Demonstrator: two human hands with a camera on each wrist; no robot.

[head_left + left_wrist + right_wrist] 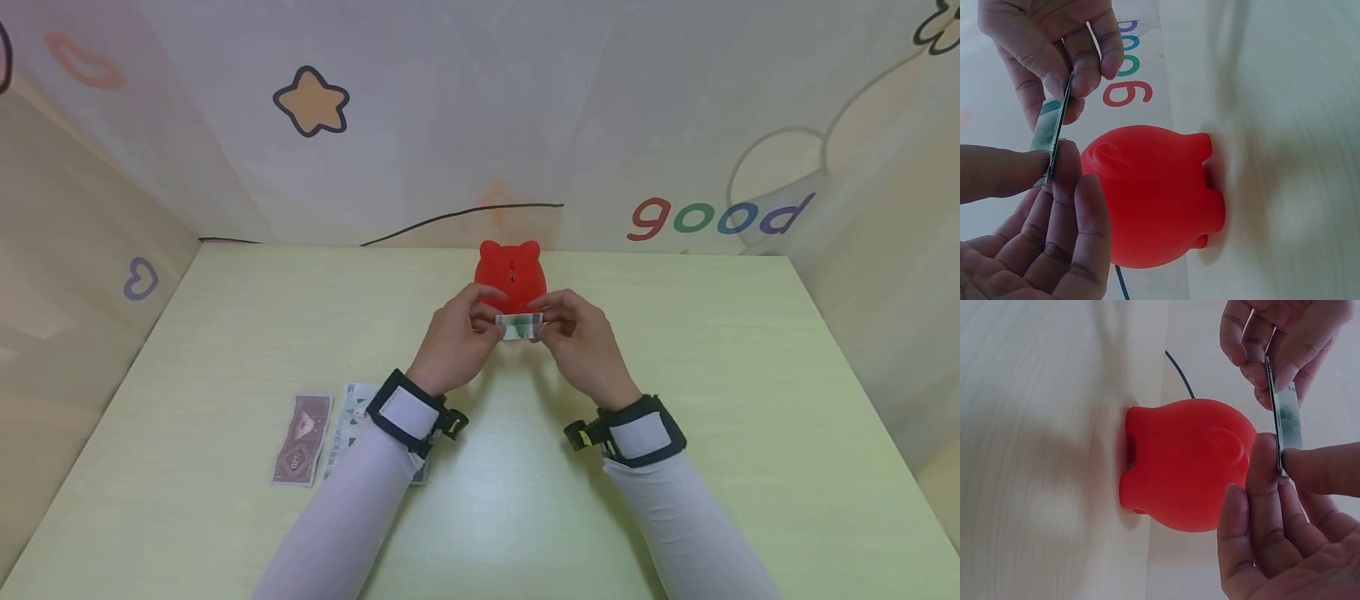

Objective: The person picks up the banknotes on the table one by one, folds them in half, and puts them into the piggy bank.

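A folded green banknote point(518, 326) is stretched between both hands, just in front of a red piggy bank point(512, 279). My left hand point(462, 333) pinches its left end between thumb and fingers. At the right end, my right hand point(582, 343) pinches it the same way. Seen edge-on in the left wrist view, the banknote point(1054, 128) is a thin, flat strip held above the table beside the bank's rounded body point(1154, 200). The slot on top of the bank shows in the head view.
Left of my left forearm lie a brownish-purple banknote point(302, 440) and a pale grey-green banknote point(349, 423), the latter partly hidden by the arm. A printed cloth wall point(450, 125) rises behind the table point(750, 375).
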